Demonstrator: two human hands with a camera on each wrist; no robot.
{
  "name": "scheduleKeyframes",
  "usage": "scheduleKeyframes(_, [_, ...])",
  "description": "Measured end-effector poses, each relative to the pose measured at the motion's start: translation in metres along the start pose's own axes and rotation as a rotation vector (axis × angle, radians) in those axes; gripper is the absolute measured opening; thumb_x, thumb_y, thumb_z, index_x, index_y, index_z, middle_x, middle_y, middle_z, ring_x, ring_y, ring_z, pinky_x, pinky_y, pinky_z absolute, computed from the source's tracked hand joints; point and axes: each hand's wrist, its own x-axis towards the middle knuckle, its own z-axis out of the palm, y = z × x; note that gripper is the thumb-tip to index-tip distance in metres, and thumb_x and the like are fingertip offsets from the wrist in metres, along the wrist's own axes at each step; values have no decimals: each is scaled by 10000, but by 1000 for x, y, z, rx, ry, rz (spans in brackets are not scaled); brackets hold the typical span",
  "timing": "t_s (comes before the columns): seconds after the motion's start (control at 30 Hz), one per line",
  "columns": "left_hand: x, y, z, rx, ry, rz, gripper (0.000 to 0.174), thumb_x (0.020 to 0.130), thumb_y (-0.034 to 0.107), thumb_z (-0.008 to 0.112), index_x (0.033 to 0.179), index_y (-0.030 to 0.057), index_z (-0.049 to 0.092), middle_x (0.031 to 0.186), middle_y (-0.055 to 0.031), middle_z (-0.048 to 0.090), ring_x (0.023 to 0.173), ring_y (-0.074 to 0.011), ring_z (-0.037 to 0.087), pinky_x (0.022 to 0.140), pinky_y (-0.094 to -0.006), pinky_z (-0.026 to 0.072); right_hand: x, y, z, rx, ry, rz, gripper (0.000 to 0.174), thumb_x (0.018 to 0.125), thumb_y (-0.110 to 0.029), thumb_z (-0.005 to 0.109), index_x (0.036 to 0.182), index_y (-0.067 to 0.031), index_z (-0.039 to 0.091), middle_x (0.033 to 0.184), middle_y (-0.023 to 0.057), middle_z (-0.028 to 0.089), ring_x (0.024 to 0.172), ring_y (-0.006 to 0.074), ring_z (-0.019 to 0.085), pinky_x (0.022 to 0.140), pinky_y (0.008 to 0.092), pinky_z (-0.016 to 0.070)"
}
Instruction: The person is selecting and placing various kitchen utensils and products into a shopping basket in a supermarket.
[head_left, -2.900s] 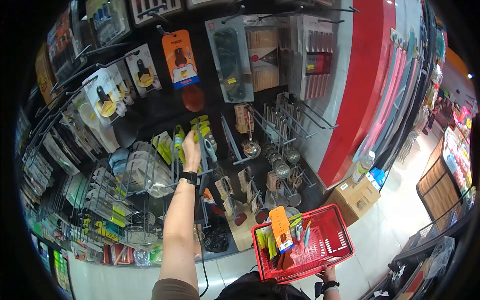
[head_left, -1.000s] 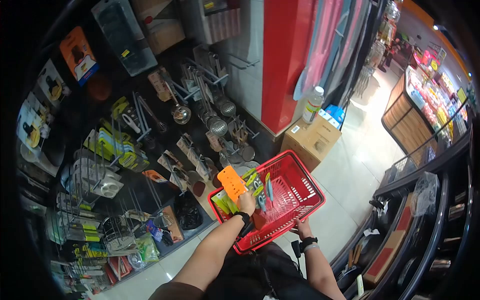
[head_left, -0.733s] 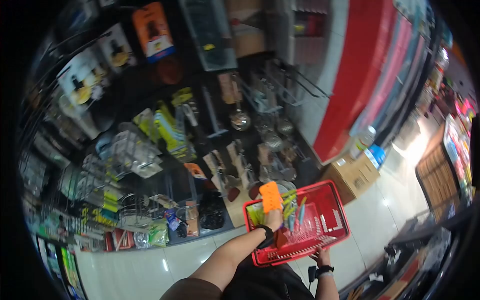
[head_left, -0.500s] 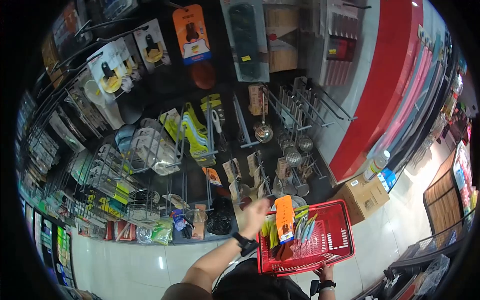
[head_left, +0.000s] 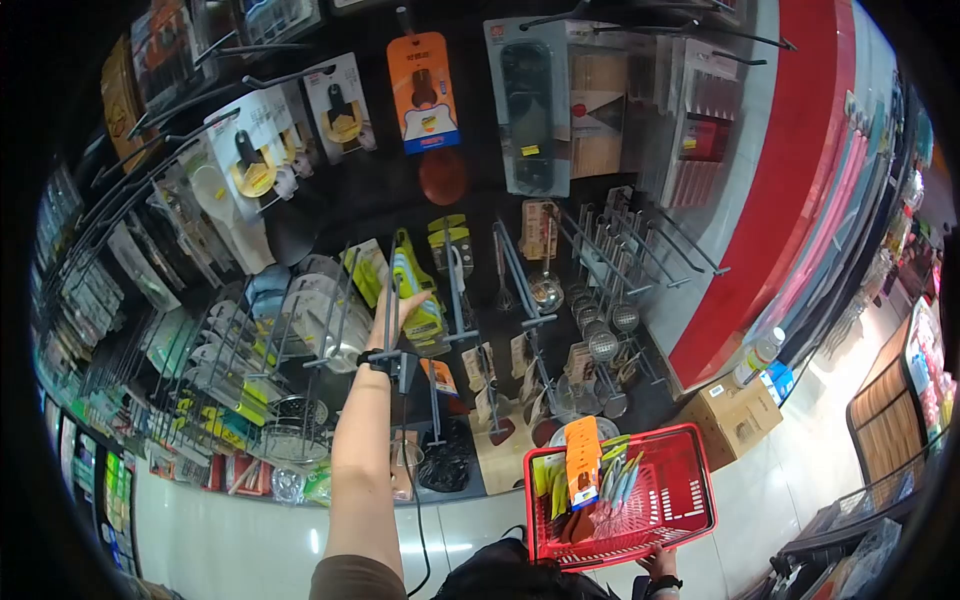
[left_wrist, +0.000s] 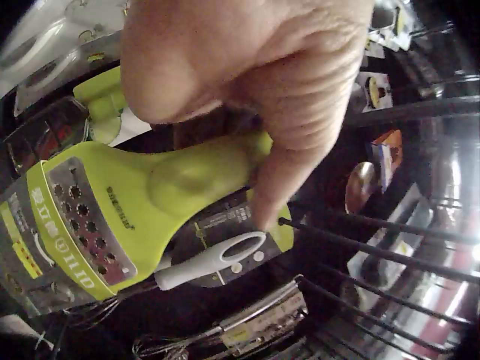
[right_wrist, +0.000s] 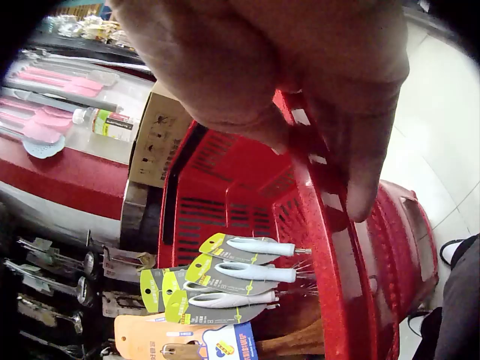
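Note:
My left hand (head_left: 403, 305) reaches among the hooks on the wall rack, thumb spread, at a row of lime-green packs (head_left: 420, 290). In the left wrist view the thumb (left_wrist: 296, 161) lies over the narrow neck of a lime-green carded pack (left_wrist: 112, 217); the other fingers are hidden. Beside it hangs a whisk (left_wrist: 214, 259) with a pale loop handle. My right hand (head_left: 658, 562) grips the near rim of a red shopping basket (head_left: 640, 549). Inside lie several carded whisks (right_wrist: 255, 271) with grey-blue handles, lime-green packs (head_left: 548, 485) and an orange-carded wooden utensil (head_left: 582, 460).
Metal hooks stick out around the left arm, holding carded tools. Ladles and skimmers (head_left: 603, 345) hang to the right. A cardboard box (head_left: 733, 415) with a bottle (head_left: 762, 352) on it stands behind the basket, beside a red-and-white column (head_left: 770, 220). A dark cable (head_left: 408, 500) hangs by the left forearm.
My left hand was at the rack, then down at the orange card in the basket; it has since left the basket and risen to the green packs. My right hand stays on the basket.

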Motion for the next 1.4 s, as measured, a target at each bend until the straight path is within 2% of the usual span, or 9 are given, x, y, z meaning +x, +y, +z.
scheduleKeyframes(0.07, [4,-2,1,-26,-30,-57,404,721,171,716,1025,-37,550,927,-97,600,847,-181,578,767,-309,453,1,1,0,-29,-1,11,403,922,-120,415,1264,-205,218,1077,155,484,878,340,582,682,513,549])
scheduleKeyframes(0.37, [-8,-5,11,-300,-48,-63,343,691,55,655,1007,20,525,966,-58,547,919,-183,542,813,-315,437,-3,-2,4,-40,25,5,413,920,-84,395,1268,-196,202,1090,156,502,839,318,597,636,478,556])
scheduleKeyframes(0.5, [-32,-20,10,-291,-49,10,367,675,52,610,1026,37,501,953,-59,539,932,-184,538,838,-333,427,-6,-5,7,-70,16,-1,403,918,-96,394,1262,-183,203,1080,157,506,842,318,597,643,478,552])
scheduleKeyframes(0.57, [-53,-19,13,-353,-4,-51,463,681,49,601,1124,35,468,983,-60,527,937,-179,533,848,-327,426,-6,-3,6,-76,28,-12,402,916,-92,394,1259,-181,203,1088,161,502,855,322,596,649,479,552])
scheduleKeyframes(0.6, [-63,-22,13,-375,3,-67,659,673,51,589,1288,53,351,1018,-45,508,923,-192,536,858,-328,427,-5,-3,5,-78,27,-10,402,916,-92,394,1259,-181,203,1088,161,502,855,322,596,649,479,552])
scheduleKeyframes(0.87, [-135,51,25,-318,65,-151,659,623,-4,590,1245,0,372,970,-68,503,894,-175,539,837,-319,443,4,0,1,-67,-6,0,461,922,-118,419,1295,-225,171,1086,170,482,890,331,574,706,497,539])
scheduleKeyframes(1.0, [-150,58,28,-372,35,-120,665,612,6,582,1240,-7,361,964,-68,506,865,-183,548,823,-316,446,9,8,-4,-34,-19,-43,454,919,-137,449,1282,-222,191,1109,127,493,881,303,577,668,473,551])
scheduleKeyframes(1.17, [-165,68,40,-460,81,-132,665,611,-4,568,1246,2,371,955,-82,515,862,-194,553,827,-321,441,-14,-5,8,-101,-52,-77,407,911,-119,428,1264,-138,225,1171,160,462,924,327,580,716,483,545])
scheduleKeyframes(1.4, [-190,79,69,-423,99,-72,680,624,-10,553,1268,15,335,968,-96,507,914,-201,523,879,-341,413,-26,-16,19,-93,7,-39,356,921,-99,400,1234,-158,239,1088,140,492,854,299,607,694,468,557])
